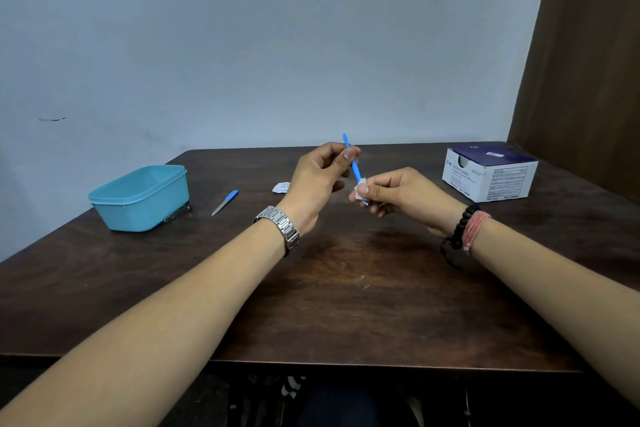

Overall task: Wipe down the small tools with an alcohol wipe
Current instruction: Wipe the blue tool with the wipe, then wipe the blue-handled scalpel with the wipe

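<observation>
My left hand pinches a thin blue stick tool near its upper end, holding it almost upright above the middle of the table. My right hand grips a small white alcohol wipe folded around the tool's lower end, which is hidden inside the wipe. A second small tool, a nail file with a blue handle and metal blade, lies flat on the table to the left of my hands.
A light blue plastic box sits at the left with a small metal tool against its base. A torn white wrapper lies behind my left hand. The alcohol swab carton stands at the back right on the dark wooden table.
</observation>
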A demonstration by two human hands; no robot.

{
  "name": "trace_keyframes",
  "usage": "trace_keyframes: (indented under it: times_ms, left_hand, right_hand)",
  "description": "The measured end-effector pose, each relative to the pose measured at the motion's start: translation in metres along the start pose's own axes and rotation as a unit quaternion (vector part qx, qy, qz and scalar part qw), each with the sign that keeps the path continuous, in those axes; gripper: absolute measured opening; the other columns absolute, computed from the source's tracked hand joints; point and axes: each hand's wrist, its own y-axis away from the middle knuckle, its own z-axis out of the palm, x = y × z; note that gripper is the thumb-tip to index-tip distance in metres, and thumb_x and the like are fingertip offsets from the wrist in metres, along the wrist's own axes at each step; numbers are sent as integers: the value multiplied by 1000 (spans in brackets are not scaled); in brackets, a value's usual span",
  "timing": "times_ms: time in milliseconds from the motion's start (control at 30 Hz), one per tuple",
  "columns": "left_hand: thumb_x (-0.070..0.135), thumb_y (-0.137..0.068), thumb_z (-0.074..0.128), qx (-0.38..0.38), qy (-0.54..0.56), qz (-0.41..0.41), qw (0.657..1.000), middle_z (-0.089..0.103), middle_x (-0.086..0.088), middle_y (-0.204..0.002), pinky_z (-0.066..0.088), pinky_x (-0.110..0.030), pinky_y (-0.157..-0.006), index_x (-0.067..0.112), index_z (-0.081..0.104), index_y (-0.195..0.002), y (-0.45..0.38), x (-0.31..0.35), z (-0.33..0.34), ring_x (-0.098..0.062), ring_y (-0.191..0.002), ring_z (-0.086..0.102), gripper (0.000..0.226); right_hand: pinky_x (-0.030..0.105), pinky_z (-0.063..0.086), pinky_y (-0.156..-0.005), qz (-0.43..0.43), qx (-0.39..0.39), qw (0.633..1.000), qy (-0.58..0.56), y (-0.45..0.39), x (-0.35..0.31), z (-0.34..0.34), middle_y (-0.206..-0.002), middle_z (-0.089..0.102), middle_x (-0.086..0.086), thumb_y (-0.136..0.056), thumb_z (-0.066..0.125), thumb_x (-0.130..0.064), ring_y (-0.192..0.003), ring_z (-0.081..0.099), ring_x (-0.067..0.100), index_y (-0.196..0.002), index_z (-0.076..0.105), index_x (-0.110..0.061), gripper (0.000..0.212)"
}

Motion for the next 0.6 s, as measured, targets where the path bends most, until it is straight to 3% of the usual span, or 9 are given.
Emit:
trace_keyframes:
  times_ms: [133, 233, 333, 467, 600]
  left_hand:
    - [24, -95, 58, -35, -13, 11, 999, 64, 12, -76, 50, -22, -68, 20, 68, -93, -1, -1, 2, -4, -71, 58, 10]
    - [21, -96, 58, -42, 5, 16, 999, 64, 5, -77, 51, -26, -65, 15, 67, -92, 0, 0, 3, -10, -71, 60, 11]
    - [21, -99, 51, -18, -2, 21, 1000, 69, 7, -82, 49, -28, -71, 18, 61, -90, -2, 2, -2, -8, -76, 63, 14]
    - [15, -102, 42, 87, 37, 36, 995, 63, -3, -72, 52, -24, -59, 15, 52, -89, -11, 19, -19, -14, -61, 64, 17]
    - [16, -100, 43, 190, -82, 102, 973, 52, -1, -64, 43, -20, -49, 18, 54, -87, -25, 37, -62, -9, -50, 48, 17]
  right_hand:
    - [22, 48, -64, -8, 17, 1000, -18, 0, 0, 1, -78, 69, 7, -91, 62, -25, -64, 55, 9, -88, 77, -15, 18]
    - [23, 48, -65, -19, 28, 999, -26, -1, 1, 0, -91, 70, 21, -91, 62, -27, -70, 55, 13, -90, 77, -13, 20]
    - [20, 48, -62, -21, 5, 1000, -14, -2, 2, 1, -83, 70, 9, -91, 63, -24, -64, 55, 8, -87, 77, -17, 16]
    - [19, 48, -61, -19, -10, 1000, -7, -2, 6, 2, -79, 70, 0, -90, 64, -24, -63, 55, 7, -83, 77, -19, 16]
    - [21, 47, -62, -19, -10, 1000, -13, -2, 7, -1, -86, 72, 3, -90, 65, -26, -65, 56, 7, -77, 78, -22, 18]
